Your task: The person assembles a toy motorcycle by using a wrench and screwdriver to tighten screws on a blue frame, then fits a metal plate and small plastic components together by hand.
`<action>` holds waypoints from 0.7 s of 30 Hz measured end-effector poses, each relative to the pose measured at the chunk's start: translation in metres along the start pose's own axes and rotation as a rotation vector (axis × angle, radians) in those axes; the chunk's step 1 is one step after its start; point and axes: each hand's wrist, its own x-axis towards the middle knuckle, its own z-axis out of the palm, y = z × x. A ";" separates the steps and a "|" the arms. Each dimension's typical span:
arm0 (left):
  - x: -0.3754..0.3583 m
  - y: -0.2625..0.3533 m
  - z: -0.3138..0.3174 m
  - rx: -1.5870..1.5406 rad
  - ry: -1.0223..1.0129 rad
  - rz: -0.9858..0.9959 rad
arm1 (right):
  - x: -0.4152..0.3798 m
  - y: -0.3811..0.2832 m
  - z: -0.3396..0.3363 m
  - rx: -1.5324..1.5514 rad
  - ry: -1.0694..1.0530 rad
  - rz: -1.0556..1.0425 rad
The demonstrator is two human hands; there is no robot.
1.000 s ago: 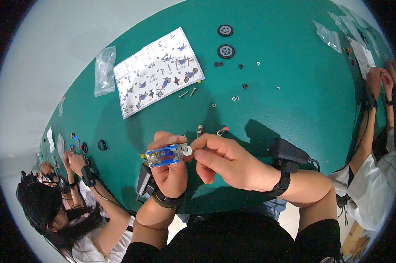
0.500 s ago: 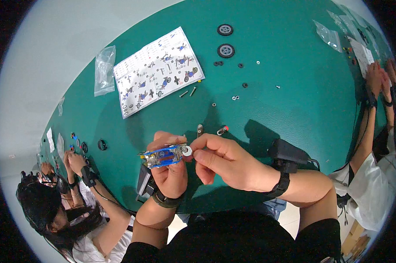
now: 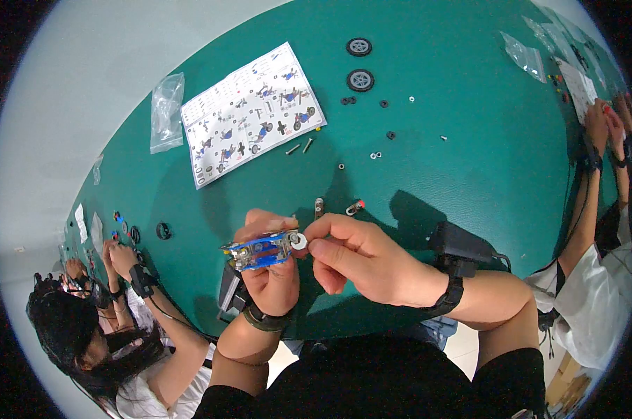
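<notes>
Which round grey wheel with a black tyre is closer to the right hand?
In the picture, the lower grey wheel; the upper wheel sits farther from the right hand, across the green table.

Blue assembly [image 3: 261, 250], smooth plastic, shiny metal

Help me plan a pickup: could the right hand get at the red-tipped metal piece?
Probably yes: the red-tipped metal piece lies on the table just beyond the right hand, nothing visibly between, though that hand seems busy with the white disc.
</notes>
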 end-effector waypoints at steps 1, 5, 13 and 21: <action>0.000 0.000 0.000 -0.009 0.001 -0.014 | 0.000 0.001 0.000 0.003 -0.002 -0.011; 0.000 0.003 0.001 -0.002 -0.004 -0.033 | 0.000 0.002 0.001 0.026 0.008 0.010; 0.000 -0.004 -0.004 0.104 -0.030 0.057 | -0.002 0.000 0.003 0.003 0.037 0.011; 0.000 -0.005 -0.003 0.179 -0.053 0.101 | -0.005 -0.001 0.006 0.055 0.076 0.043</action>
